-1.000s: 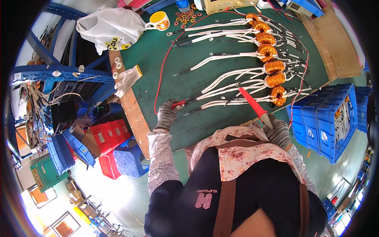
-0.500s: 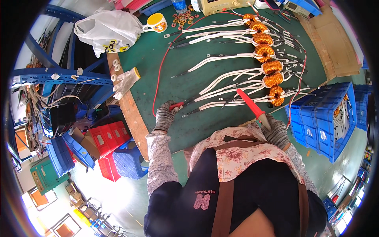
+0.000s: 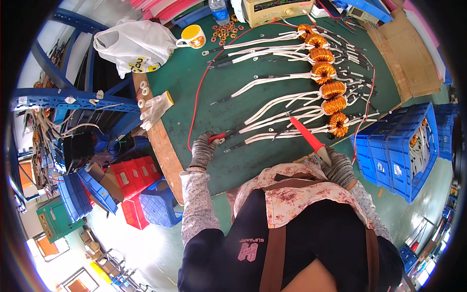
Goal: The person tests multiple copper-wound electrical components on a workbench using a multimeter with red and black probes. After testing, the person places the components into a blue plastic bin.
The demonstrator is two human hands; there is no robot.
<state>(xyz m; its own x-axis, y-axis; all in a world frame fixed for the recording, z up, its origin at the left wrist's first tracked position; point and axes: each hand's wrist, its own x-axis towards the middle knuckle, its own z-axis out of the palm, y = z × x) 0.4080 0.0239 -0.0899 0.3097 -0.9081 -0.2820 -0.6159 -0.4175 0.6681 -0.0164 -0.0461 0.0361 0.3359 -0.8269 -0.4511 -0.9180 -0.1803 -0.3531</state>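
Observation:
My left hand (image 3: 202, 149), in a grey knit glove, is closed on a small red clip (image 3: 217, 137) joined to a thin red wire. The clip's tip meets the dark-sleeved end of a white coil lead (image 3: 248, 127). Close to the bench's front edge, my gloved right hand (image 3: 338, 168) is closed on a long red tapered tool (image 3: 308, 133) with a pale metal-looking part near the fingers; its exact kind is unclear. The tool's narrow end points up-left over the white leads. Several copper-wound ring coils (image 3: 334, 105) stand in a row at the right, leads spreading both ways.
A yellow instrument (image 3: 277, 10), a water bottle (image 3: 220, 12), a mug (image 3: 193, 37) and small rings (image 3: 225, 35) stand at the back. A white plastic bag (image 3: 134, 46) and a spare glove (image 3: 156, 110) lie left. Blue crates (image 3: 394, 160) stand beside the bench's right side.
The bench and its things sit slightly lower in the picture. Both hands keep the same holds and nearly the same places relative to the leads.

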